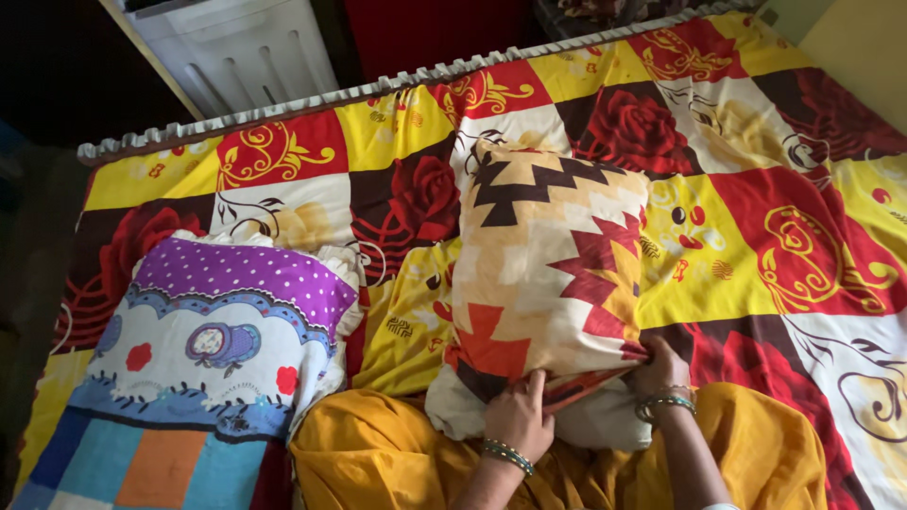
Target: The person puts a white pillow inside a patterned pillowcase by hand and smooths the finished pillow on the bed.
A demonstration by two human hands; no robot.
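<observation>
A pillow (543, 264) in a cream cover with brown, red and yellow zigzag shapes lies lengthwise on the bed in front of me. My left hand (518, 416) grips the open near edge of its cover, thumb up against the cloth. My right hand (661, 370) pinches the same edge at its right corner. Bare white pillow (453, 406) shows below the cover's edge. Both wrists wear bangles. Mustard-yellow cloth (378, 458) lies over my lap under the hands.
A second pillow (203, 354) with a purple dotted top and patchwork print lies to the left. The bed carries a patchwork sheet (756, 227) of red, yellow and white squares with roses. A white slatted plastic object (236, 47) stands beyond the bed's far edge.
</observation>
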